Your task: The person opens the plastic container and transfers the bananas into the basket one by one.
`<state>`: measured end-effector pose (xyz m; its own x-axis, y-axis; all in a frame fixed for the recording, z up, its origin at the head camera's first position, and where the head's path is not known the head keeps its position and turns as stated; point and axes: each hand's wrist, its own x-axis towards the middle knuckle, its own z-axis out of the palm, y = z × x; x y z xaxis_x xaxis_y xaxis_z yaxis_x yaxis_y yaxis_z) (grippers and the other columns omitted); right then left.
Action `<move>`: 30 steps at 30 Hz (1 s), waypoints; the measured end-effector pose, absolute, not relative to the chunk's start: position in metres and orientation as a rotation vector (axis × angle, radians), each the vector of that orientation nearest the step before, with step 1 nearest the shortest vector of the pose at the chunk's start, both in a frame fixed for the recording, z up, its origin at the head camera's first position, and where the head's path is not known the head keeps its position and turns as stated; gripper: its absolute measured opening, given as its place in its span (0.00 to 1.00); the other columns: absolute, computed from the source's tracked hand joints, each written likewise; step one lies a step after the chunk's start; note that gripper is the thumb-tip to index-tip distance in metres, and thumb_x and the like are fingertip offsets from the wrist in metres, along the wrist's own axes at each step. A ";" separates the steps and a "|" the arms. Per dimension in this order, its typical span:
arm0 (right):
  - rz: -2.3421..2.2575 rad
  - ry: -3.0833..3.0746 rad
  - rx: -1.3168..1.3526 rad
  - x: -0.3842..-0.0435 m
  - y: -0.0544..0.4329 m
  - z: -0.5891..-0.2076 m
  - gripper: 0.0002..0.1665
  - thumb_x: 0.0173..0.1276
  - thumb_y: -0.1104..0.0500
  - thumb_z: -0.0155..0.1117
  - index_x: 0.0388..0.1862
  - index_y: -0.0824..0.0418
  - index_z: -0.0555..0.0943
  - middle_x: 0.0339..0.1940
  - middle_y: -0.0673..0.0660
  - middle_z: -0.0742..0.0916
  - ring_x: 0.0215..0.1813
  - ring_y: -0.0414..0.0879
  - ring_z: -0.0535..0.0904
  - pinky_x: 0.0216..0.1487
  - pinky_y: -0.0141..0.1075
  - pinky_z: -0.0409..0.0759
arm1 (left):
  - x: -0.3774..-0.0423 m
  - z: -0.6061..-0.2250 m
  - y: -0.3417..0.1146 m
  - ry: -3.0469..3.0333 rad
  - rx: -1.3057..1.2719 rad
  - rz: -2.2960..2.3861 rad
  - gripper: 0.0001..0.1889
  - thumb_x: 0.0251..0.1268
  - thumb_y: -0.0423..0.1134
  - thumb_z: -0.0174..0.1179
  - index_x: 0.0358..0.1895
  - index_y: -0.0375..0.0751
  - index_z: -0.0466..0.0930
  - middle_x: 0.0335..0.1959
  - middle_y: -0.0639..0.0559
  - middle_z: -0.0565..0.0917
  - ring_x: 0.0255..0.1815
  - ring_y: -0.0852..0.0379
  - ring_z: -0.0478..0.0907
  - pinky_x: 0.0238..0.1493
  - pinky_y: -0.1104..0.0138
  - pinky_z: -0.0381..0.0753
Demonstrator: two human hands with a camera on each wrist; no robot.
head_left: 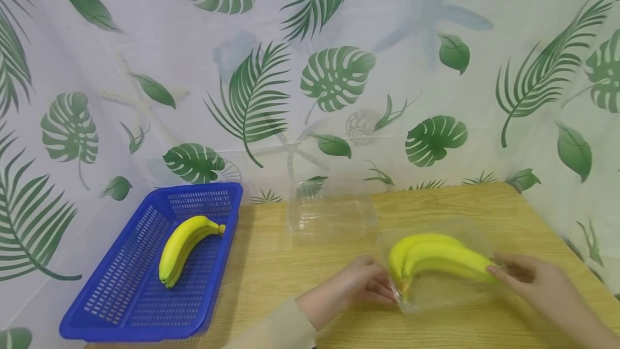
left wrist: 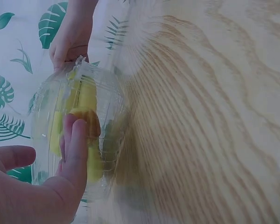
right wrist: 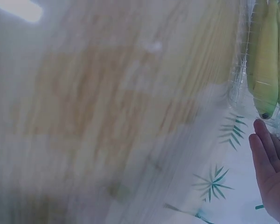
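Observation:
A clear plastic container (head_left: 436, 295) with a bunch of bananas (head_left: 436, 255) inside is between the hands at the right of the table. My left hand (head_left: 360, 284) lies at its left end, by the banana stems. In the left wrist view, the left fingers (left wrist: 74, 154) are fairly straight against the plastic, with the thumb held apart. At the opposite end, my right hand (head_left: 537, 279) holds the container's edge, thumb on the upper side. Its fingers (right wrist: 266, 149) appear just below the banana tips in the right wrist view.
On the left stands a blue plastic basket (head_left: 213, 306) with another bunch of bananas (head_left: 186, 246) in it. A second clear plastic container (head_left: 331, 214) sits at the back of the wooden table (head_left: 271, 284). Behind hangs a leaf-patterned sheet (head_left: 290, 26).

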<state>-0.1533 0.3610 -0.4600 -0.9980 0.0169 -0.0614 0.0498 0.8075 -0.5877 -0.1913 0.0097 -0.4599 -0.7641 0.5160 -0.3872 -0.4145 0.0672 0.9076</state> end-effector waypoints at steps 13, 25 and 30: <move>-0.991 2.909 0.024 -0.145 0.332 -0.456 0.41 0.80 0.40 0.63 0.70 0.76 0.76 0.62 0.77 0.86 0.50 0.61 0.90 0.44 0.51 0.92 | -0.185 -0.461 -0.011 1.722 0.072 1.792 0.03 0.73 0.35 0.56 0.40 0.41 0.72 0.28 0.50 0.82 0.26 0.59 0.83 0.43 0.61 0.95; -1.005 2.885 -0.006 -0.141 0.311 -0.456 0.40 0.80 0.41 0.63 0.69 0.74 0.77 0.62 0.74 0.87 0.51 0.59 0.91 0.45 0.47 0.92 | -0.179 -0.468 -0.033 1.754 0.072 1.788 0.04 0.74 0.36 0.55 0.42 0.39 0.73 0.31 0.49 0.81 0.28 0.58 0.82 0.43 0.61 0.95; -1.054 2.837 -0.024 -0.140 0.301 -0.455 0.40 0.80 0.41 0.63 0.70 0.76 0.76 0.63 0.76 0.86 0.53 0.61 0.90 0.49 0.53 0.92 | -0.176 -0.470 -0.045 1.780 0.057 1.809 0.05 0.76 0.36 0.55 0.43 0.37 0.75 0.30 0.50 0.81 0.28 0.59 0.82 0.42 0.63 0.94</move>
<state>-0.1397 0.3014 -0.4553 -0.9933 -0.0548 -0.1019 0.0250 0.7580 -0.6517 -0.1765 -0.0451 -0.4698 -0.8225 0.4328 -0.3690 -0.3758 0.0734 0.9238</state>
